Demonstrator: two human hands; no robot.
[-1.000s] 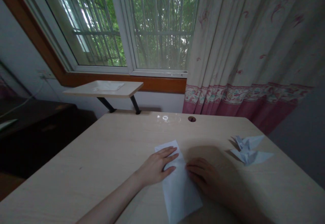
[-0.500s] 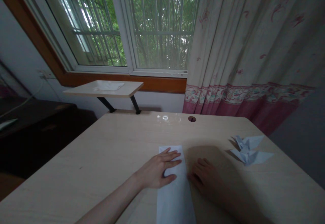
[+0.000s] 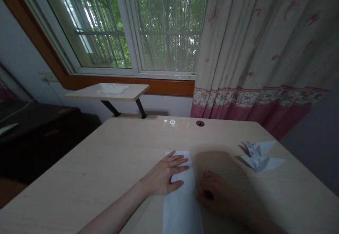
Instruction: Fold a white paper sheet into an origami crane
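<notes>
A long white sheet of paper, which looks folded lengthwise, lies on the pale wooden desk and runs out of the bottom of the view. Flat across its upper part rests my left hand, fingers spread and nothing gripped. At the paper's right edge is my right hand, dim in shadow. Its fingers are curled, and the thumb and fingertips come together at that edge. How firmly they pinch the paper is hard to see.
Two folded paper cranes sit on the right side of the desk. A small raised shelf at the back left carries white paper. Near the back edge is a round cable hole. A curtain hangs behind.
My right hand has slid slightly nearer to me along the paper's right edge, its fingers more curled. My left hand stays in place on the paper.
</notes>
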